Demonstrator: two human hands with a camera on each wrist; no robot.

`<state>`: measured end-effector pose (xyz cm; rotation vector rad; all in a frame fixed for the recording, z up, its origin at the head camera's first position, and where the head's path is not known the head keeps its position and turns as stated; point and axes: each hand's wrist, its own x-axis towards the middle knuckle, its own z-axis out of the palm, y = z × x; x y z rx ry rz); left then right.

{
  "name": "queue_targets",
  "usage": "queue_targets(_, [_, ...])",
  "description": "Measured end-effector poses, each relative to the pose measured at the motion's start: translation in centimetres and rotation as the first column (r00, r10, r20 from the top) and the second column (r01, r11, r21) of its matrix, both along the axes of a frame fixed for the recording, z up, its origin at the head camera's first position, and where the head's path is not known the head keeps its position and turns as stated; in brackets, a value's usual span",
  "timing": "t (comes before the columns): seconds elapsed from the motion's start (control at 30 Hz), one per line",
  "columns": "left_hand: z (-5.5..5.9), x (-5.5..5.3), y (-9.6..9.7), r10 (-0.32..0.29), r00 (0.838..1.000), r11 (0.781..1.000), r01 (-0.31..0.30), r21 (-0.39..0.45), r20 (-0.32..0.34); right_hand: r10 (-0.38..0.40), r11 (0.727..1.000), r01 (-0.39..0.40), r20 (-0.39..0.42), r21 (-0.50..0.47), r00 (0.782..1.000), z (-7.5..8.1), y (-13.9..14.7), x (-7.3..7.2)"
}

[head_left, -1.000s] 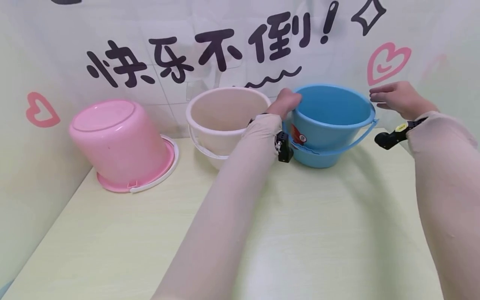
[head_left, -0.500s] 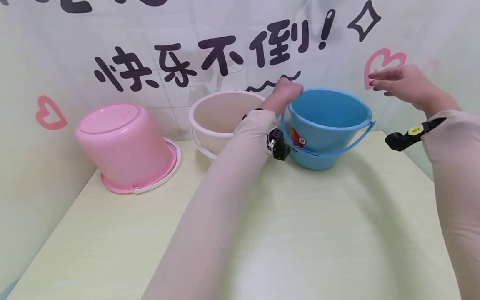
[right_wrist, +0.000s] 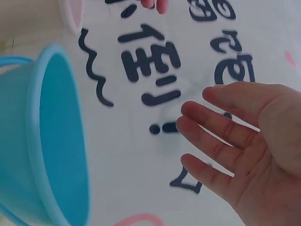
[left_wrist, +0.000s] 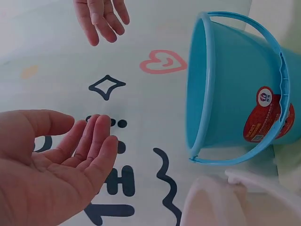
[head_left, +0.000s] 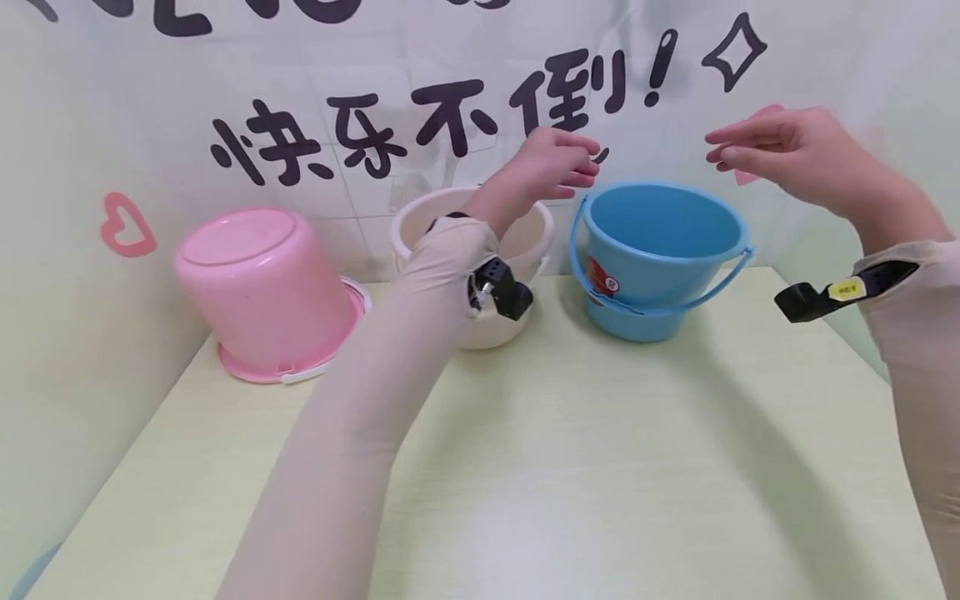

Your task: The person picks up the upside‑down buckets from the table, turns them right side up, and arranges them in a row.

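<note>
A blue bucket (head_left: 637, 279) stands upright at the right back of the table, its handle hanging down in front. My left hand (head_left: 543, 167) is raised above the cream bucket (head_left: 491, 329), left of the blue rim, fingers loosely bent and holding nothing. Up to the right of the blue bucket is my right hand (head_left: 802, 154), its fingers relaxed and holding nothing. In the left wrist view the palm of the left hand (left_wrist: 61, 165) shows bare, apart from the blue bucket (left_wrist: 235, 84). The right wrist view has the right hand (right_wrist: 249, 146) beside the blue bucket's opening.
An upside-down pink bucket (head_left: 266, 296) sits at the left back, its pale handle around its rim on the table (head_left: 600, 467). Behind the buckets hangs a white wall sheet (head_left: 420, 50) with dark lettering. A pale side wall (head_left: 67, 333) borders the table's left.
My left hand has let go of the blue bucket's rim and lifted up and left, its fingers loosening. My right hand has risen away from the blue rim. The buckets stay in place.
</note>
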<state>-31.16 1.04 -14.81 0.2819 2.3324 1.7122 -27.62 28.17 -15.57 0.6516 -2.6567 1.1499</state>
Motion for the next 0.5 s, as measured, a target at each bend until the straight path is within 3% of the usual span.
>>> queue_targets(0.23, [0.8,1.9,-3.8,-0.012,1.0,1.0,0.012,-0.004,-0.013,0.075,0.99,-0.063,-0.097,0.124,0.992,0.1,-4.2,1.1])
queue_targets(0.5, [1.1,4.5,-8.2,-0.053,0.991,0.997,0.045,-0.065,-0.125,0.181,0.968,-0.154,-0.124,0.196,0.976,-0.2,-8.8,2.2])
